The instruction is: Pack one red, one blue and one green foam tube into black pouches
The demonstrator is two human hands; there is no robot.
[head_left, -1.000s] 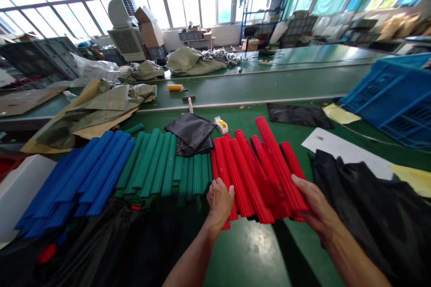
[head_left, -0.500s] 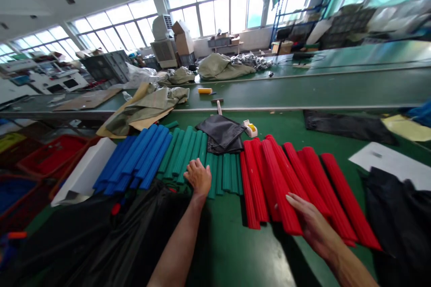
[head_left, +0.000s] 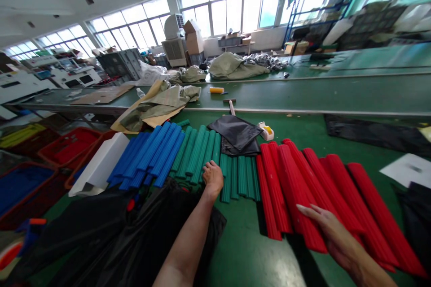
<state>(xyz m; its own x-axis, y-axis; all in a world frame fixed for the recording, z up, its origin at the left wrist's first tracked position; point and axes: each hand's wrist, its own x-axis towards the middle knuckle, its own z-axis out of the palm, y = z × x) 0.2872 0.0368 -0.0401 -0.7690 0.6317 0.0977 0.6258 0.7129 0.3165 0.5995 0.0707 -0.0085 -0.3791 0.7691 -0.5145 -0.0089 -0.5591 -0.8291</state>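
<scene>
Rows of ribbed foam tubes lie side by side on the green table [head_left: 249, 251]: blue tubes [head_left: 148, 154] on the left, green tubes [head_left: 205, 154] in the middle, red tubes [head_left: 316, 188] on the right. My left hand [head_left: 213, 178] rests on the near ends of the green tubes, fingers curled over them. My right hand [head_left: 328, 228] lies flat, fingers out, on the near ends of the red tubes. A folded black bag [head_left: 237, 134] sits across the far ends of the green tubes.
Black plastic sheeting [head_left: 111, 237] is heaped at the near left, more at the right edge [head_left: 417, 215]. A white box [head_left: 101, 166] stands beside the blue tubes, with red and blue crates [head_left: 63, 148] beyond it. A tape dispenser [head_left: 267, 131], grey-green sacks [head_left: 158, 105] and a long conveyor [head_left: 319, 92] lie behind.
My left hand left the red tubes and moved left onto the green tubes. My right hand stayed on the red tubes. The view swung left, so the blue crate on the right dropped out.
</scene>
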